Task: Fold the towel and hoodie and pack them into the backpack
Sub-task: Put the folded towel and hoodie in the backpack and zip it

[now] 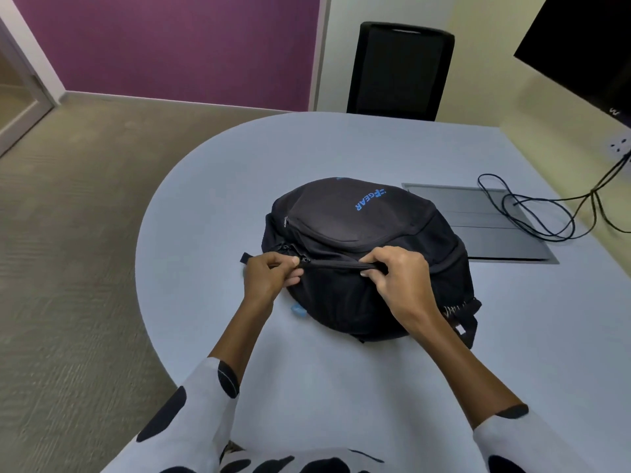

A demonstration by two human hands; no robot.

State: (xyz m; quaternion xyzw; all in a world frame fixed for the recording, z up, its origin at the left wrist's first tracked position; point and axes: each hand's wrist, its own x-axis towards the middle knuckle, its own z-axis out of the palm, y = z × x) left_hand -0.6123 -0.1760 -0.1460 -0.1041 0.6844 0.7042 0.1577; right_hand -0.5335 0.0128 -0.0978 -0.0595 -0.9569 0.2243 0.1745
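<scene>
Fingers (296, 264) of both hands pinch the backpack (368, 233) zipper seam (336, 265)

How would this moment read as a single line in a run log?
stage: zipping | backpack: bulging, on table | left hand: pinches zipper pull | right hand: pinches zipper seam | towel, hoodie: not visible

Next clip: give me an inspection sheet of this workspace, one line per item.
Surface: pale blue rounded table, with a grey panel set in it.
Job's things: black backpack lies bulging on the table; towel and hoodie not seen.
Clutter: nothing seen.
Grippers: left hand pinches at the zipper; right hand grips the zipper seam.
Cables: black cables loop over the panel, running up to the wall.
Surroundings: black chair, purple wall, carpet, dark screen.
</scene>
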